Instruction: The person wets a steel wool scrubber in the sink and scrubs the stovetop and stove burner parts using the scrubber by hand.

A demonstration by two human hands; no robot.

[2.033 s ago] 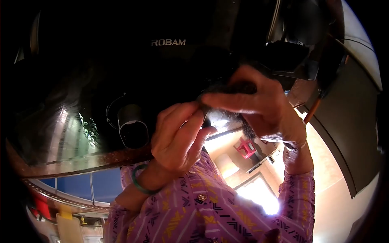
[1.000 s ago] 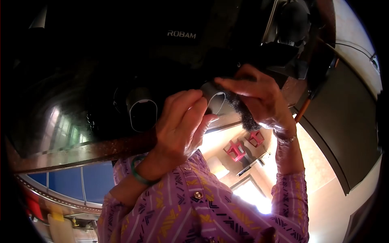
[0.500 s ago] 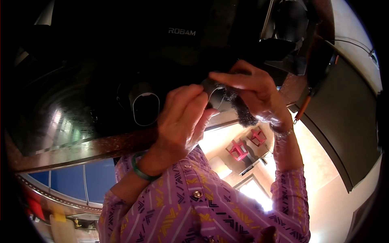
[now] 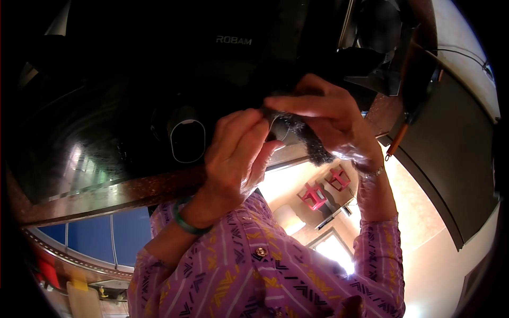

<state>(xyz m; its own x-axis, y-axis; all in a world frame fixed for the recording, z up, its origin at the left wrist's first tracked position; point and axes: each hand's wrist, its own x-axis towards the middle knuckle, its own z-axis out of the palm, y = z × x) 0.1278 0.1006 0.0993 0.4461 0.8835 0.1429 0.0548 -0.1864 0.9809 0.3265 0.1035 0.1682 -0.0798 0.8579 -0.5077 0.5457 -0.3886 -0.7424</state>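
Note:
My left hand (image 4: 233, 159), with a green bangle at its wrist, has its fingers closed on the left side of a dark round knob (image 4: 279, 130) with a silver rim. My right hand (image 4: 334, 119) is curled round a dark, fuzzy scrubbing pad (image 4: 315, 148) and presses it against the knob's top right side, its fingertips close to those of my left hand. To the left, a second knob (image 4: 187, 140) with a silver oval rim stands on the glossy black cooktop (image 4: 101, 116). Shadow hides part of the held knob.
ROBAM lettering (image 4: 234, 40) marks the dark surface behind. A stone counter edge (image 4: 127, 191) runs in front. At the right are a dark angular piece (image 4: 379, 79) and an orange-handled tool (image 4: 396, 142). Red stools (image 4: 313, 196) stand on the floor below.
Over the last two seconds my right hand has shifted a little left and up with the pad, over the knob. My left hand keeps its hold. The whole view has shifted slightly.

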